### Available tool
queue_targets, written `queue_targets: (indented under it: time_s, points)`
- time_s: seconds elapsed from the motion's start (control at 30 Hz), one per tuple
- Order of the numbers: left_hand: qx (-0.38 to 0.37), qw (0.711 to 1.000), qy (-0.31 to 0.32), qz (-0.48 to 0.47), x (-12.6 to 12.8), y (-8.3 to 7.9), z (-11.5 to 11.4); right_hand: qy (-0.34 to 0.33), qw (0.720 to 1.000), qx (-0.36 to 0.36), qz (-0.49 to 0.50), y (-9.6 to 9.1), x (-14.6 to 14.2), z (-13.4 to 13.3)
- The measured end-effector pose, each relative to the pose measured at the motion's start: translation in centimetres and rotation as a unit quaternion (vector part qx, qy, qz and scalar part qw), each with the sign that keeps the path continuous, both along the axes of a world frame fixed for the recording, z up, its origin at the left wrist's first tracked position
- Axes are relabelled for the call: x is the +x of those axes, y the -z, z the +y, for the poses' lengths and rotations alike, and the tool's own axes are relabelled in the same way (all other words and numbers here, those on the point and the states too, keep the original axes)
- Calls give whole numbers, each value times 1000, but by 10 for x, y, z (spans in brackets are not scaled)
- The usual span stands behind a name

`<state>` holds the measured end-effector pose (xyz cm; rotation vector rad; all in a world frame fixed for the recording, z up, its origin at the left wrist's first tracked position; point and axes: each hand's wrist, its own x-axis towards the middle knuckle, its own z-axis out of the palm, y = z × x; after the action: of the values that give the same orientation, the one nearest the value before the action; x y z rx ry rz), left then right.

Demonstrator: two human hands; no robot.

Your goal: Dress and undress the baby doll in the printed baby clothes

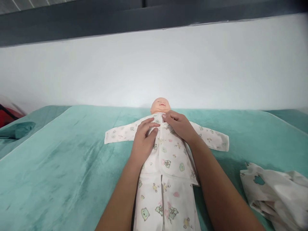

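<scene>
In the head view, a doll [160, 106] in a printed white jacket [172, 155] lay on a green cover [60, 154] before a white wall [144, 70]; the left hand [143, 139] rested on its chest, fingers spread, while the right hand [181, 126] curled at the collar, any pinch impossible to tell

Single view from person's head, facing forward and down, along dressed doll [165, 157] from leg end toward head. Range near: left hand [144, 138] and right hand [180, 126] around centre. Bottom edge cuts forearms [117, 205] at 7 and 5 o'clock, trousers [178, 200] at 6. White wall [154, 70] faces camera at 12, dark band [108, 21] above.
</scene>
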<state>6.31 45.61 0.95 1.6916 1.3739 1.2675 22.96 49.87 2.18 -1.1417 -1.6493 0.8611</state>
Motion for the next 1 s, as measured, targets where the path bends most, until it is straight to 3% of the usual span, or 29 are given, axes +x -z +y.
queue_targets:
  time_s: [0.13,0.27,0.57,1.0]
  points:
    - [4,1000,20,2,-1,-1,-3,-28,996,-82,10,-7,5,-7]
    - [20,1000,17,1,0,1,-1,-47,993,-110,24,-10,7,-9]
    - [68,997,12,-43,1,5,0,-51,990,-111,66,-3,6,-5]
    - [81,995,22,-51,0,7,1,-79,993,-62,63,3,7,-1]
